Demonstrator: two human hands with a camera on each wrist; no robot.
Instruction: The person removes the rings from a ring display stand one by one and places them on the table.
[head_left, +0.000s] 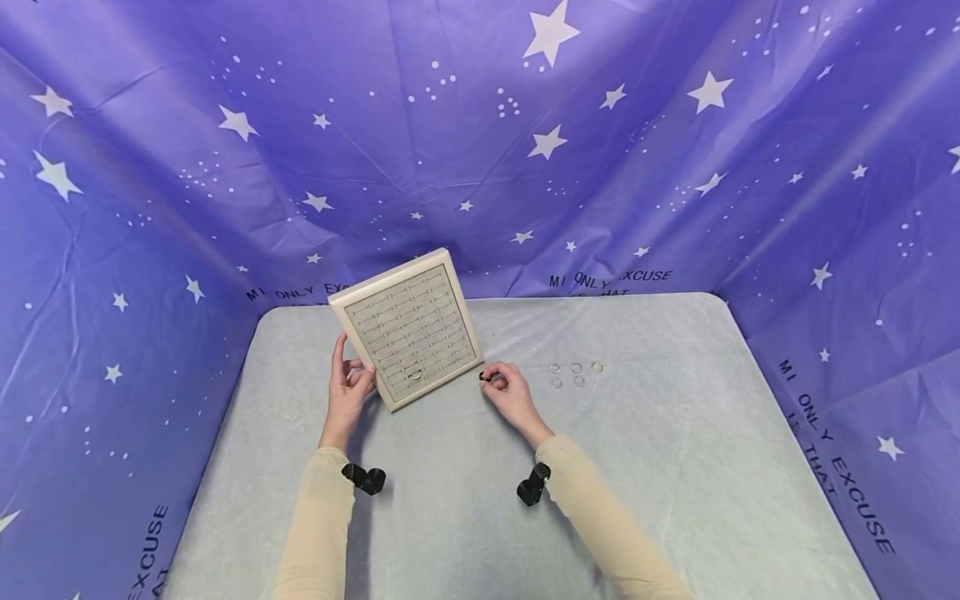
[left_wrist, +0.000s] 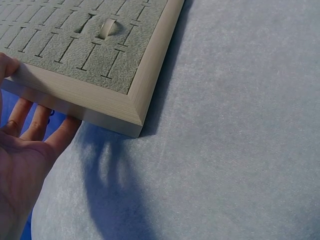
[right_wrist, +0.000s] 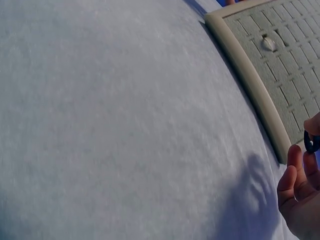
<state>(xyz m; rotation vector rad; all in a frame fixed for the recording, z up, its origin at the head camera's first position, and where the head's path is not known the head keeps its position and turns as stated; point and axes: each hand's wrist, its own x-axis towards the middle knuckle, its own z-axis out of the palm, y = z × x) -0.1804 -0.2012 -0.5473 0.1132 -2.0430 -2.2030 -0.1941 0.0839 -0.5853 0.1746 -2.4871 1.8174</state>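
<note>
A square ring display tray (head_left: 463, 307) with a pale wooden frame and grey slotted padding stands tilted above the table. My left hand (head_left: 348, 396) grips its left side, thumb on the frame and fingers behind, as the left wrist view shows. One silvery ring (left_wrist: 109, 29) sits in a slot near the tray's lower edge. Close to the tray's lower right corner, my right hand (head_left: 516, 402) pinches a small black ring (right_wrist: 310, 148) between thumb and fingertips.
Several thin rings (head_left: 576, 368) lie in two short rows on the table (head_left: 660, 450), right of my right hand; one is gold-coloured (head_left: 597, 367). A purple star-patterned cloth (head_left: 480, 150) hangs behind the table and along both sides. Black wrist cameras (head_left: 529, 490) are strapped to both wrists.
</note>
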